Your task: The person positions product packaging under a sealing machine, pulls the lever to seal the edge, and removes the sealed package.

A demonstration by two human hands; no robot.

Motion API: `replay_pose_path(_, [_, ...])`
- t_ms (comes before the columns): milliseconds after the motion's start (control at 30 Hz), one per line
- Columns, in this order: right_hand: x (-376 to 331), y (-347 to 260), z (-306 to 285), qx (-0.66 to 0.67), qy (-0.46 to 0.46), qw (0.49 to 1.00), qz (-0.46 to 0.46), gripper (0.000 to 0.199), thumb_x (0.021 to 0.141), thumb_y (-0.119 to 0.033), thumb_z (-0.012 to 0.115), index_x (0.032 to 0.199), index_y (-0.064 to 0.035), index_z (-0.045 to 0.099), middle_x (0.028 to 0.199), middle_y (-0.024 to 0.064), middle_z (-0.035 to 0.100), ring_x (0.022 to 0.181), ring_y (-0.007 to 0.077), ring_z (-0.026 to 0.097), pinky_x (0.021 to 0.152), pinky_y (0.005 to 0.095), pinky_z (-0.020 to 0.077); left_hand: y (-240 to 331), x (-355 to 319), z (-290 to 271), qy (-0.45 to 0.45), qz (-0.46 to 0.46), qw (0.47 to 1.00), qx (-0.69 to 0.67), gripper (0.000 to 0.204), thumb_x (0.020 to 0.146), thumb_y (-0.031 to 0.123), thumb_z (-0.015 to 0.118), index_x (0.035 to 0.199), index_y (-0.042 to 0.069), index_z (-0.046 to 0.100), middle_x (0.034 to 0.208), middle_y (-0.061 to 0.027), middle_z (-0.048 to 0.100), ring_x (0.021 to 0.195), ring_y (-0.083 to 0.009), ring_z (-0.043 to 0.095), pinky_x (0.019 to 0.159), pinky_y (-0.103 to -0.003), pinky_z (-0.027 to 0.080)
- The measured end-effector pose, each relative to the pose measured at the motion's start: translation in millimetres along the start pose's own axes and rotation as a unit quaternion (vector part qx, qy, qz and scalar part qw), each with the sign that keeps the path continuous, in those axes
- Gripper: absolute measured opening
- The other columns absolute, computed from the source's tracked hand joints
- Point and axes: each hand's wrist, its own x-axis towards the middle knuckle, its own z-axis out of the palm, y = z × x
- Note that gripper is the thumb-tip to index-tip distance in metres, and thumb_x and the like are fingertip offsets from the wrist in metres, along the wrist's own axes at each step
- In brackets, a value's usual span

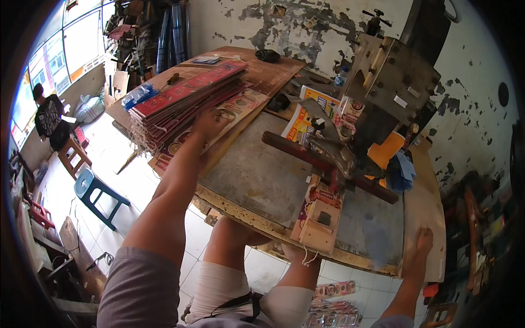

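Note:
My left hand (210, 124) reaches out over a flat printed cardboard sheet (243, 105), fingers laid out on it beside a tall stack of red printed boards (188, 93) with white strings at their ends. On the right, my right hand (424, 240) rests with fingers curled on a tan board (424, 210); nothing shows in it. Between my arms, a printed strip (320, 191) with a string lies on the grey metal table (262, 177), partly under the press's red-brown bar (295, 150). On the strip sits a small wooden block (321, 223) with a dark square.
A heavy metal press (383, 82) stands at the back right, with orange paper (385, 150) and a blue cloth (403, 170) beside it. A teal stool (98, 191) and another person (52, 117) are at left. Printed strips (333, 311) lie on the floor.

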Motion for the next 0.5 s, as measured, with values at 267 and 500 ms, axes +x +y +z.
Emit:
replay_pose_path(267, [-3, 3, -2, 0.001, -0.016, 1.000, 0.004, 0.058, 0.106, -0.041, 0.044, 0.148, -0.0011, 0.052, 0.154, 0.0184, 0.051, 0.141, 0.0352, 0.049, 0.120, 0.0434, 0.0358, 1, 1, -3, 0.000, 0.000, 1.000, 0.016, 0.073, 0.085, 0.063, 0.068, 0.129, 0.004, 0.070, 0.129, -0.0214, 0.068, 0.123, -0.0367, 0.062, 0.106, -0.044, 0.047])
replay_pose_path(500, [8, 13, 11, -0.004, 0.045, 0.999, -0.031, 0.058, 0.100, -0.042, 0.053, 0.141, -0.0020, 0.059, 0.143, 0.0206, 0.060, 0.131, 0.0384, 0.059, 0.112, 0.0442, 0.0436, -8, -1, -4, 0.043, 0.021, 0.999, -0.022, 0.065, 0.087, 0.058, 0.067, 0.123, 0.003, 0.073, 0.114, -0.0216, 0.073, 0.110, -0.0380, 0.069, 0.095, -0.045, 0.053])
